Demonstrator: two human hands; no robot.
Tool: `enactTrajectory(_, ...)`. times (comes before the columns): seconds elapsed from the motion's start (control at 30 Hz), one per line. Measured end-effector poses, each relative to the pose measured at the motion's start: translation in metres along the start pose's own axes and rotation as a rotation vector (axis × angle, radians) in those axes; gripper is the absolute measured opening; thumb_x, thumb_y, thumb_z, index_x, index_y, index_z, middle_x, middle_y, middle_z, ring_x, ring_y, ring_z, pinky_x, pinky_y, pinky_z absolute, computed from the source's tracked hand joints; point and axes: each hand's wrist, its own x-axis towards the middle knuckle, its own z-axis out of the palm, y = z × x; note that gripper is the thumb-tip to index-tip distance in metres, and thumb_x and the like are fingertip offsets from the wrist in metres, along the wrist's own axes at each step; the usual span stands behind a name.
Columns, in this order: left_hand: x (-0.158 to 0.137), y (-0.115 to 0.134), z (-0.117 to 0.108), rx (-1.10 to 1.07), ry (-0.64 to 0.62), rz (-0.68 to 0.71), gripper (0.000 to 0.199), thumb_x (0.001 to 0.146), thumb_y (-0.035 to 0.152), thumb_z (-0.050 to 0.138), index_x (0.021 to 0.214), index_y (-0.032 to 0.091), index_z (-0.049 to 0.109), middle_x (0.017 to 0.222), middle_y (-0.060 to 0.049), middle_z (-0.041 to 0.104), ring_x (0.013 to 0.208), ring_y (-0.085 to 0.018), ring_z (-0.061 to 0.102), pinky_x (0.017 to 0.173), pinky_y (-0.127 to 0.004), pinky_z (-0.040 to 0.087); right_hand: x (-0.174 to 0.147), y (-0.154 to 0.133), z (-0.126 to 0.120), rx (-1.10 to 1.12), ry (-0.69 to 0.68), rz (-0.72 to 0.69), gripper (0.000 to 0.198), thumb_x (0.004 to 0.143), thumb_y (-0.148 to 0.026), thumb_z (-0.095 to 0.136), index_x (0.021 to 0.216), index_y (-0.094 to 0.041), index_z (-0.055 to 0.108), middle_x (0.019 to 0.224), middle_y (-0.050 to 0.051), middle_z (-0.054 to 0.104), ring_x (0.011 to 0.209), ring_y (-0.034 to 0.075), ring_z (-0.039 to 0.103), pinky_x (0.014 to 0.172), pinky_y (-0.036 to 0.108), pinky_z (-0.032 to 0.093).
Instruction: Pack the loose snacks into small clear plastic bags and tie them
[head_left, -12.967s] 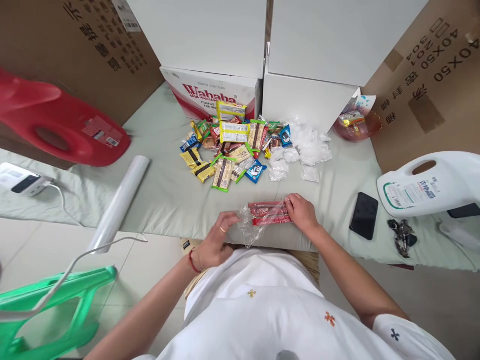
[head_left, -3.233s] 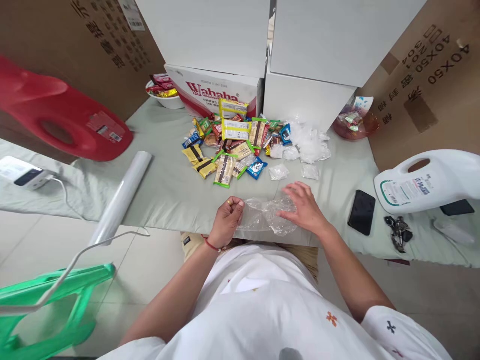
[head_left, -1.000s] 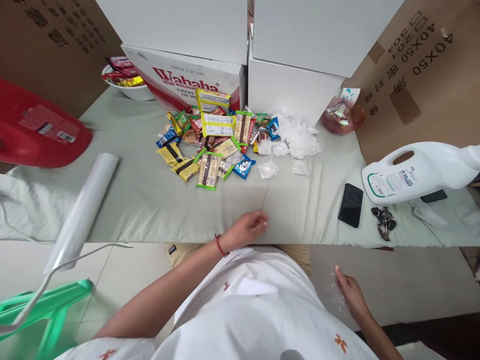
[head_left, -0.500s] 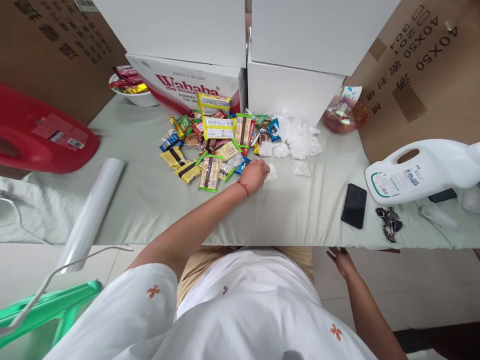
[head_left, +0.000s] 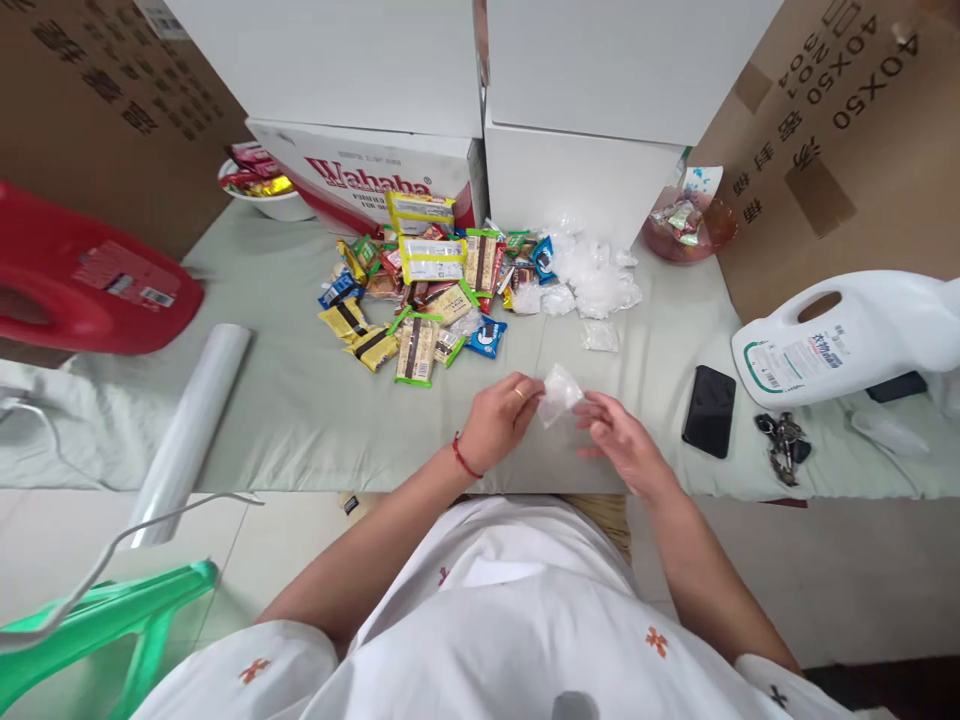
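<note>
A small clear plastic bag (head_left: 559, 396) hangs over the front of the table, its left edge pinched in my left hand (head_left: 500, 418), which wears a ring and a red bracelet. My right hand (head_left: 621, 440) is at the bag's right edge with fingers apart; whether a fingertip touches the plastic I cannot tell. Beyond them lies a pile of wrapped snacks (head_left: 435, 297), with a blue packet (head_left: 487, 337) at its near right. Right of the snacks is a heap of similar clear bags (head_left: 596, 275), with a single one (head_left: 600, 336) lying in front.
White boxes (head_left: 390, 175) stand behind the pile. To the left are a red jug (head_left: 97, 270), a plastic film roll (head_left: 191, 430) and a white bowl (head_left: 289, 206) of snacks. On the right are a pink bowl (head_left: 675, 250), a white bottle (head_left: 840, 335), a phone (head_left: 709, 411) and keys (head_left: 784, 445).
My left hand has picked up the clear bag and drawn it toward me, uncovering the blue packet. My right hand has risen from below the table edge to the bag.
</note>
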Motion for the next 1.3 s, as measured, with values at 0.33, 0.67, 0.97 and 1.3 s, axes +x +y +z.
enactTrajectory(0.33,-0.022,-0.019,-0.031,-0.205,0.472,-0.247,0.025,0.078,0.035,0.077,0.091,0.021,0.061,0.079,0.002,0.061,0.066,-0.011,0.054,0.059,-0.02,0.041,0.041,0.017,0.026,0.089,0.02,0.002,0.037,0.069,-0.05,0.086,0.08,-0.022,0.065,0.071,-0.003,0.061,0.061,0.011,0.052,0.057,0.023,0.048)
enactTrajectory(0.67,-0.034,-0.017,0.027,-0.415,0.142,-0.462,0.038,0.076,0.052,0.075,0.077,0.019,0.056,0.058,0.006,0.049,0.051,-0.009,0.043,0.05,-0.022,0.032,0.009,0.047,0.047,-0.362,-0.105,-0.316,0.026,0.093,-0.05,0.063,0.098,-0.025,0.07,0.093,0.004,0.069,0.085,0.02,0.062,0.083,0.033,0.052)
enactTrajectory(0.97,-0.047,-0.011,0.019,-0.413,0.074,-0.364,0.037,0.076,0.049,0.076,0.076,0.019,0.056,0.061,0.006,0.048,0.056,-0.009,0.039,0.054,-0.023,0.03,0.029,0.042,0.047,0.015,0.028,-0.119,0.037,0.079,-0.057,0.077,0.08,-0.021,0.065,0.074,-0.002,0.059,0.067,0.013,0.05,0.064,0.026,0.045)
enactTrajectory(1.3,-0.063,-0.032,-0.036,-0.932,0.08,-0.542,0.03,0.069,0.039,0.08,0.082,0.018,0.063,0.089,-0.004,0.069,0.078,-0.017,0.065,0.068,-0.028,0.051,0.024,0.036,0.014,0.091,-0.148,0.035,0.038,0.074,-0.053,0.084,0.078,-0.021,0.064,0.068,-0.004,0.053,0.064,0.011,0.045,0.062,0.025,0.04)
